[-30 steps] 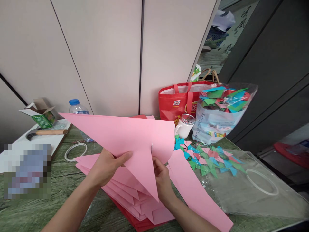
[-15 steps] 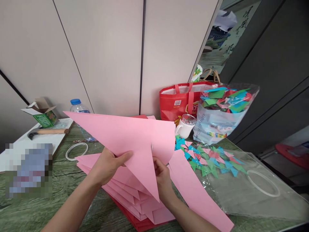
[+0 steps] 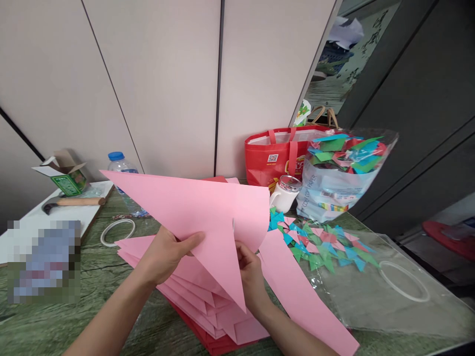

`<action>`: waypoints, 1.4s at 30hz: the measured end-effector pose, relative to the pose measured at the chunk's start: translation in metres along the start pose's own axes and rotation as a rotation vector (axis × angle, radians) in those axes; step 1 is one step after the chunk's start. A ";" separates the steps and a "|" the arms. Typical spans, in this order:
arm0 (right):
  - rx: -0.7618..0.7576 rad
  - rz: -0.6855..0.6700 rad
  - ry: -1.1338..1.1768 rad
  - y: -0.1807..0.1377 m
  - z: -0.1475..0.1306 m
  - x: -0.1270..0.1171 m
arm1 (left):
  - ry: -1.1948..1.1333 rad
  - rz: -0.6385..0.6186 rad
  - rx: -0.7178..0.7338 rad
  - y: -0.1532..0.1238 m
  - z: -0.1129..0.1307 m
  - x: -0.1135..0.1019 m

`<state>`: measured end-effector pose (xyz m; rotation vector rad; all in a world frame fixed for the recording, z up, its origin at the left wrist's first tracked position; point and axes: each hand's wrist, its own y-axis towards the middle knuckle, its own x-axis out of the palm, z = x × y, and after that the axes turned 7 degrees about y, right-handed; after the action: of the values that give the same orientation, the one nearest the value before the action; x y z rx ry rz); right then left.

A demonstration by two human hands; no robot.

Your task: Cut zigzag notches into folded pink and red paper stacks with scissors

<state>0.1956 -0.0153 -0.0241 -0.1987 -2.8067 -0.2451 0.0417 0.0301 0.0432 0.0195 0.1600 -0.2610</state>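
Paper sheet [image 3: 200,210], pink, is held up above a stack of folded pink sheets [image 3: 195,298], its long axis running left to right: the sharp tip points left, the broad end curls over at right beside the white mug [image 3: 285,199], and a second corner points down toward the wearer. Left hand [image 3: 167,254] pinches its lower edge, thumb on top; right hand [image 3: 251,271] curls behind that lower corner, its grip hidden.

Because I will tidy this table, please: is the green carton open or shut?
Open: the green carton has its flaps spread outward.
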 end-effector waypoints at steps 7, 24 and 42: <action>-0.016 0.017 0.057 0.001 -0.001 0.000 | -0.021 -0.009 -0.003 -0.002 0.001 -0.001; -0.018 -0.004 0.053 0.001 -0.001 0.002 | -0.014 0.102 0.009 0.002 0.000 -0.012; 0.002 0.003 0.079 0.004 -0.003 0.000 | 0.035 0.037 0.007 0.001 0.001 -0.009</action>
<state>0.1976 -0.0122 -0.0211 -0.1892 -2.7281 -0.2441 0.0332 0.0331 0.0455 0.0345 0.1930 -0.2242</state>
